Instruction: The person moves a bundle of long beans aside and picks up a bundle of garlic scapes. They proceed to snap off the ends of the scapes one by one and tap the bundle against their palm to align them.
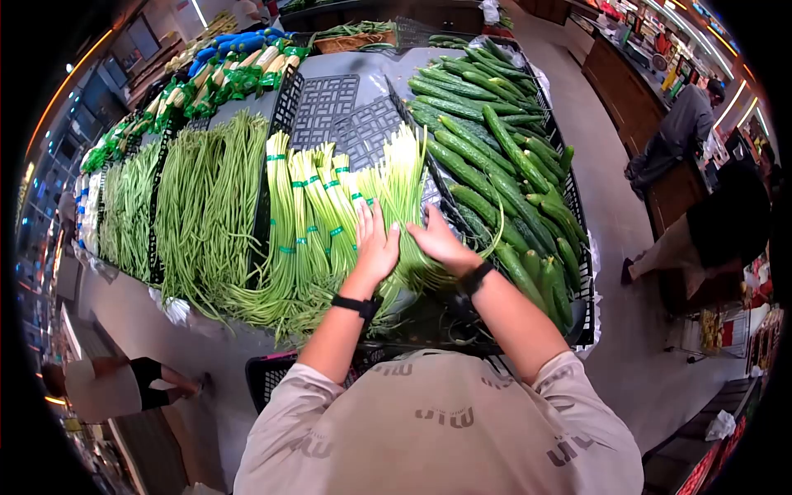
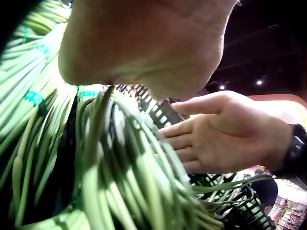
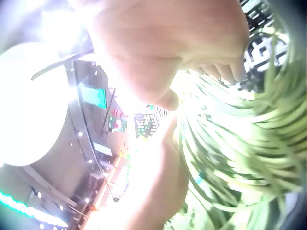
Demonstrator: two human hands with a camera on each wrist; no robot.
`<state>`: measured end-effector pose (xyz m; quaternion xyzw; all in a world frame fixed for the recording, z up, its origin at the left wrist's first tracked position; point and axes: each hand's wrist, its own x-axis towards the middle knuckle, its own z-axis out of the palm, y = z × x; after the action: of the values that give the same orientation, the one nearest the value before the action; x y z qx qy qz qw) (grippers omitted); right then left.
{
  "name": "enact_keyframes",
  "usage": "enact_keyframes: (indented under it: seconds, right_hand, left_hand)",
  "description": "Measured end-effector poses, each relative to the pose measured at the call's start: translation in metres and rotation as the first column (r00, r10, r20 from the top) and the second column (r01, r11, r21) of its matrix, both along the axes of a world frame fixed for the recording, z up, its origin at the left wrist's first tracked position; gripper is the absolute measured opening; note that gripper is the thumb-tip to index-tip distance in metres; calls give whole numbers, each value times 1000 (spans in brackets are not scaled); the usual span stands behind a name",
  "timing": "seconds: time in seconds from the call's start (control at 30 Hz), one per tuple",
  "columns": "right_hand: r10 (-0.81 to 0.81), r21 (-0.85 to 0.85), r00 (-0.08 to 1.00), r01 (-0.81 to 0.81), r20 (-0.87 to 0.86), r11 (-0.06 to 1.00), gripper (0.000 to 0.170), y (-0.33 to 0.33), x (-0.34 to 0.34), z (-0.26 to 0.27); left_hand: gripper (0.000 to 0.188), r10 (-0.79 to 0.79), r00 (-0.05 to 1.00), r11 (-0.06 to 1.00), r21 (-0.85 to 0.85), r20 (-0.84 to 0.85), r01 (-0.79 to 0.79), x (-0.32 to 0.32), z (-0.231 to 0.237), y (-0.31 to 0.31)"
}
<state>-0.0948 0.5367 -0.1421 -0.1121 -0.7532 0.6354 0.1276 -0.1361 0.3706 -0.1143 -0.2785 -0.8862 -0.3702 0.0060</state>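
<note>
A loose bunch of long green stems (image 1: pixel 396 186) lies between both hands in the head view. My left hand (image 1: pixel 376 247) rests against its left side, fingers straight and pointing up the stems. On the bunch's right side is my right hand (image 1: pixel 441 243), fingers extended and thumb raised. Bundles tied with green bands (image 1: pixel 309 194) lie directly left of the left hand. In the left wrist view the right hand (image 2: pixel 216 136) shows its palm beside the stems (image 2: pixel 129 172). The right wrist view shows the stems (image 3: pixel 235 139) curving past both hands.
Cucumbers (image 1: pixel 503 173) fill the right side of the stand, behind a black divider. Long beans (image 1: pixel 210 198) lie on the left. Black crate grids (image 1: pixel 326 103) show behind the bundles. People stand in the right aisle, and another person (image 1: pixel 107 384) is at lower left.
</note>
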Motion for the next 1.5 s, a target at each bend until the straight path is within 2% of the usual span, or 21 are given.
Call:
enact_keyframes:
  seconds: [0.03,0.13,0.2,0.23,0.3,0.37,0.5,0.57,0.6,0.7,0.77,0.83,0.87,0.9,0.97,1.17,1.23,1.3,1.33,1.37,1.5]
  right_hand:
    - [-12,158,999,19,-46,987,60,5,-10,17]
    - [-59,205,994,78,-95,976,71,5,-53,9]
    - [-244,551,969,179,46,815,81,-6,-61,26]
    - [-252,539,967,189,44,821,81,-8,-66,23]
    - [-283,343,957,243,69,907,80,-9,-78,17]
    - [-325,303,937,276,126,912,69,-17,-74,30]
    - [-282,209,957,290,-67,934,42,-11,-86,11]
    - [-168,-197,977,192,134,961,22,-11,-82,28]
    - [-208,-384,968,248,142,890,17,-17,-77,43]
    - [-156,-434,973,215,169,875,12,-12,-77,56]
    - [-279,-227,939,322,200,919,15,-21,-73,71]
    - [-458,57,889,458,-14,887,27,-26,-75,58]
    - [-399,54,911,406,-106,912,41,-23,-77,43]
    - [-407,235,910,380,82,895,45,-31,-67,64]
    - [-413,272,905,373,105,887,44,-26,-79,32]
    - [-389,372,879,276,275,886,48,-27,-83,53]
    - [-372,309,898,295,233,904,41,-25,-88,42]
    - [-367,-35,929,369,56,929,30,-25,-92,30]
    - [-326,-56,941,331,89,942,30,-28,-85,47]
    - [-195,-353,963,251,187,902,13,-30,-77,64]
    - [-45,-502,998,55,34,863,9,-37,-45,118]
  left_hand:
    - [70,-2,1000,997,76,5,2,15,10,-7]
    - [60,-77,988,979,195,136,49,58,22,-40]
    - [55,-144,964,964,252,222,86,88,41,-67]
    - [54,-182,940,950,297,288,93,99,53,-82]
    - [48,-233,907,911,406,352,77,116,60,-115]
    - [43,-196,889,886,464,413,-20,125,57,-153]
    - [32,-62,884,860,475,463,-188,129,62,-209]
    - [27,-38,903,865,467,428,-185,124,65,-224]
    - [26,-88,888,849,500,451,-170,120,73,-228]
    - [26,-178,848,815,558,500,-158,104,87,-233]
    - [27,-328,840,764,644,433,-34,87,89,-233]
    - [27,-392,813,745,667,431,5,71,92,-230]
    - [27,-398,819,761,647,413,44,64,96,-226]
    - [27,-408,824,776,626,394,85,57,99,-221]
    - [26,-442,807,767,631,391,114,48,100,-212]
    - [24,-552,681,738,662,480,131,35,90,-205]
    - [24,-538,685,748,652,490,121,29,86,-211]
    - [24,-520,688,761,641,506,103,23,83,-214]
    - [23,-518,696,745,662,498,81,21,82,-216]
    - [23,-516,706,727,684,486,60,17,81,-217]
    - [20,-524,683,703,711,509,10,7,82,-218]
